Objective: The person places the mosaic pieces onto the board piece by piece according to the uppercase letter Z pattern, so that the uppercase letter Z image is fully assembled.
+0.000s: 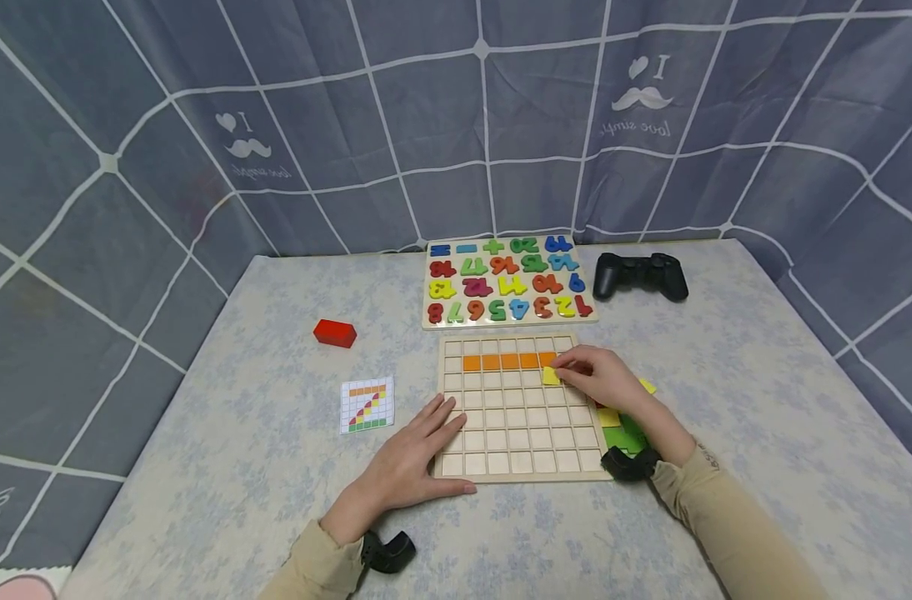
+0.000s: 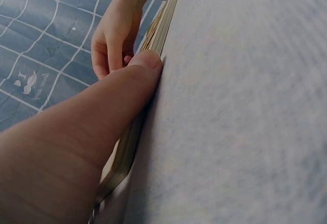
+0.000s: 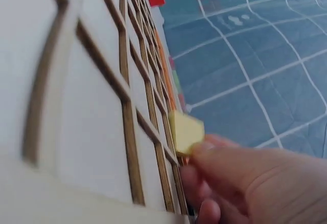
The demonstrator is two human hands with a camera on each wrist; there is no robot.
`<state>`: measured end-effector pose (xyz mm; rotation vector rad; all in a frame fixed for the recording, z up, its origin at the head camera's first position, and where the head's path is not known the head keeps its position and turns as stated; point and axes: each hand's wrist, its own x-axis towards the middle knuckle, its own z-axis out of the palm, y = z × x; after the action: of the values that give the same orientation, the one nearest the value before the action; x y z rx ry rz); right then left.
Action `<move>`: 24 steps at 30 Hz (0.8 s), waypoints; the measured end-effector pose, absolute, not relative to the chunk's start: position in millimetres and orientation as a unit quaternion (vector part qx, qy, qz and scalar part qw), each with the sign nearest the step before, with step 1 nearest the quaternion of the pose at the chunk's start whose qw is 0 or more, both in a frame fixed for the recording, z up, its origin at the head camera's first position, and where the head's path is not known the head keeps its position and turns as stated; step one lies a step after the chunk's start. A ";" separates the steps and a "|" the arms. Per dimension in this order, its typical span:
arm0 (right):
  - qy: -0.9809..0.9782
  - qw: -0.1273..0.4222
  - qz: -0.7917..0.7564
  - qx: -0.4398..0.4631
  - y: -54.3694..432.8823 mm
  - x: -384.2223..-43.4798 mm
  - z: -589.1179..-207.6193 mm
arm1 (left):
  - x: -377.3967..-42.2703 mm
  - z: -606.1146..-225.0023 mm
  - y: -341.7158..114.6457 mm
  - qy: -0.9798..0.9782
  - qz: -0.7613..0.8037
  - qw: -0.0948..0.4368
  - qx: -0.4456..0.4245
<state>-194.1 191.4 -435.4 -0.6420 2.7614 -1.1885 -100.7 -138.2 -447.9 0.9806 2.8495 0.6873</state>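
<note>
A wooden grid board (image 1: 519, 439) lies on the table, with a row of orange square tiles (image 1: 490, 362) in its second row from the far side. My right hand (image 1: 604, 382) pinches a yellow square tile (image 3: 186, 132) between thumb and fingers, over the grid just below the right end of the orange row. Across the board's near left corner rests my left hand (image 1: 413, 454), fingers spread and its thumb along the near edge. Green tiles (image 1: 625, 437) and yellow tiles (image 1: 608, 417) lie beside the board's right edge, partly hidden under my right wrist.
Left of the board lies a card (image 1: 368, 405) printed with a coloured grid pattern. Farther back is a red block (image 1: 335, 333). Behind the board stand a number puzzle (image 1: 510, 283) and a black game controller (image 1: 640, 277). A blue checked curtain (image 1: 441, 108) hangs at the table's far edge.
</note>
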 end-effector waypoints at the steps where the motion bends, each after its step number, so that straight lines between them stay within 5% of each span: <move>1: 0.898 0.025 -0.381 -0.217 190.8 -194.0 -436.6 | -100.8 -447.9 -138.1 0.922 0.222 0.026 0.317; 24: 0.890 0.055 -0.392 -0.224 188.5 -191.5 -435.1 | -100.1 -447.0 -138.1 0.922 0.220 0.026 0.318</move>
<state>-191.5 188.5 -435.1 -0.6813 2.7041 -1.1915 -100.1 -138.1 -447.0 0.9837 2.8484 0.6800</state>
